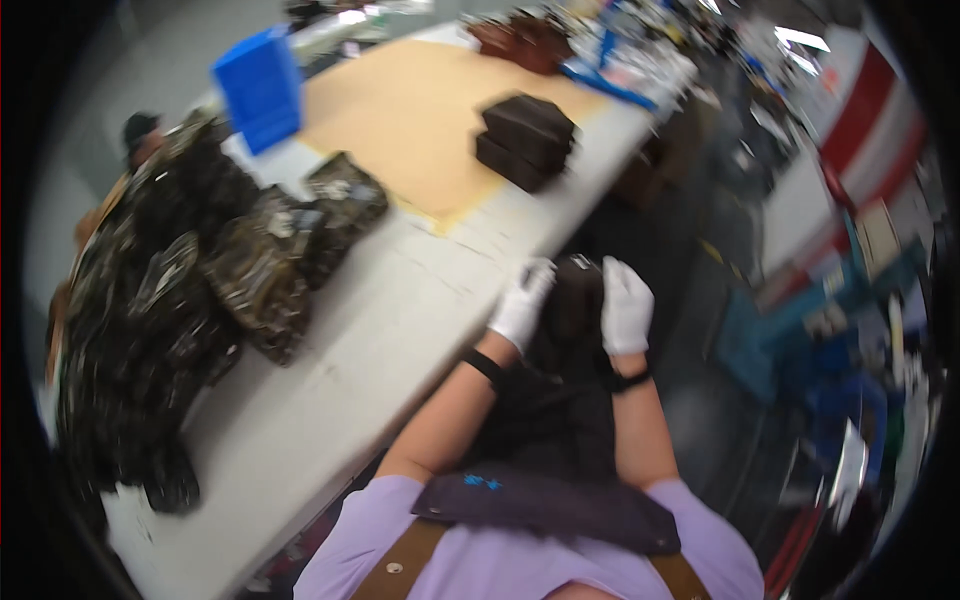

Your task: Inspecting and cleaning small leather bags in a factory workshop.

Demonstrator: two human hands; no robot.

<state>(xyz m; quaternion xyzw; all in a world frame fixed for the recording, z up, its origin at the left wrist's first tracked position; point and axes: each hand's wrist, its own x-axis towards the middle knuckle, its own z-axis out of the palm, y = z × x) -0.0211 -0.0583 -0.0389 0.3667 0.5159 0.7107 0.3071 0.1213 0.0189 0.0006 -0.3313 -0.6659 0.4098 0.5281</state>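
In front of my body, off the table's right edge, a dark brown, leather-like piece (577, 305) hangs between my hands. My left hand (521, 305), in a white glove, is closed on its left edge, close by the table. On the opposite edge my right hand (627, 308), gloved too, grips with fingers bent. Motion blur hides the piece's exact kind. Farther ahead on the table sits a boxy stack of dark brown pieces (527, 140). I wear a dark apron (545, 515) with brown straps.
The long white table (400, 300) runs diagonally, with a tan sheet (400, 110) on it. Plastic-wrapped dark goods (150, 330) are heaped at left, near a blue bin (258, 90). Reddish-brown items (522, 42) lie at the far end. Teal equipment (790, 330) stands right. Someone's head (143, 135) shows behind the heap.
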